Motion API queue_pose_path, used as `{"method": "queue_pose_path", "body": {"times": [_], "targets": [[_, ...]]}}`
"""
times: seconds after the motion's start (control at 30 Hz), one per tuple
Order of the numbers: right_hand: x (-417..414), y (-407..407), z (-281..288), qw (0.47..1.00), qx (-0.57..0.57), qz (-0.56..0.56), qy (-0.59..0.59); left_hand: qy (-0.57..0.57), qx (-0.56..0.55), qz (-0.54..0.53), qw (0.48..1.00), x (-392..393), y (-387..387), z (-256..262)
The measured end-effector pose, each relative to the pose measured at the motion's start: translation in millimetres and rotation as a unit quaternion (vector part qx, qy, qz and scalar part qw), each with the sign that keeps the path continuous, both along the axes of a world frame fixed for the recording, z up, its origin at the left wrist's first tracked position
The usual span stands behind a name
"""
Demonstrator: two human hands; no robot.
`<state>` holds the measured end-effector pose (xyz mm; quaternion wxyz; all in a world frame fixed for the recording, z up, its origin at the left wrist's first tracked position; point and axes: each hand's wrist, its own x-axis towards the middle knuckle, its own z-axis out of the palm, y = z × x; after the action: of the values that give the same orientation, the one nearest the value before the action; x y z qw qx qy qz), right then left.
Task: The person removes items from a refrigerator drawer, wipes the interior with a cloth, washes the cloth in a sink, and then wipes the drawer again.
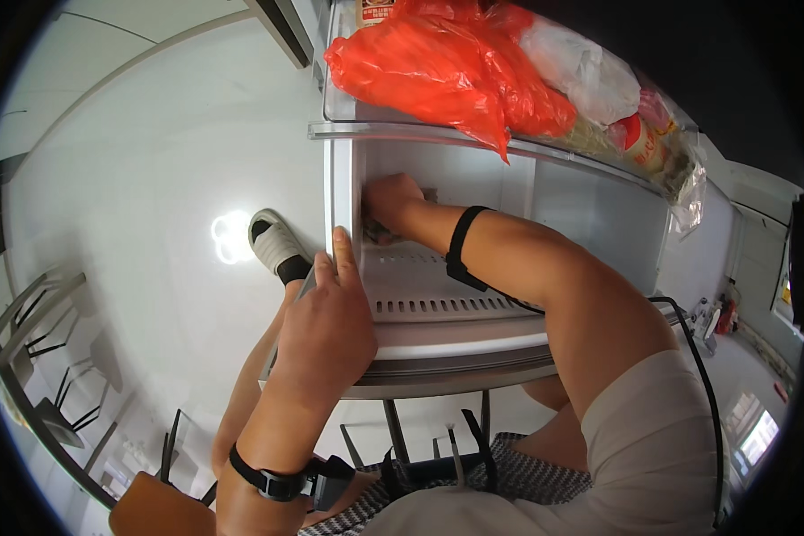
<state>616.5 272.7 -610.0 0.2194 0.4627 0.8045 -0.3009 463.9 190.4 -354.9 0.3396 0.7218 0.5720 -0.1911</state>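
My right hand (395, 204) reaches into the left corner of a white refrigerator compartment (596, 214). The hand is curled over a greyish-brown piece, perhaps a crumpled cloth (383, 232), which it mostly hides. Its fingertips are out of sight. My left hand (331, 328) grips the compartment's white left side edge (340, 181), two fingers lying along it and the thumb hidden. Between the hands, a white slotted panel (442, 306) forms part of the compartment floor. Black straps with small devices circle both my forearms.
Above the hands runs a clear plastic bin or shelf edge (469, 137). It bears a red plastic bag (435, 74), overhanging the edge, and a whitish bag (583, 67). A black cable (703, 388) runs along my right arm. Chairs (60, 395) stand at the left on a pale floor (141, 167).
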Motion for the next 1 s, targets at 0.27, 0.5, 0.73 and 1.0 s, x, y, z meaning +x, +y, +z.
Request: {"method": "queue_pose_path", "body": {"times": [0.27, 0.5, 0.73, 1.0], "targets": [[-9, -10, 22, 0.998, -0.061, 0.005, -0.021, -0.027, 0.061, -0.007, 0.998, -7, -7, -5], [28, 70, -67, 0.915, 0.342, -0.179, 0.120, -0.026, -0.013, 0.013, 0.999, -1, 0, 0], [1, 47, -52, 0.981, 0.086, -0.161, 0.063, -0.027, 0.044, -0.002, 0.999, -6, -7, -6], [-5, 18, 30, 0.999, -0.032, -0.008, -0.041, -0.034, 0.053, -0.011, 0.998, -2, -5, -6]]}}
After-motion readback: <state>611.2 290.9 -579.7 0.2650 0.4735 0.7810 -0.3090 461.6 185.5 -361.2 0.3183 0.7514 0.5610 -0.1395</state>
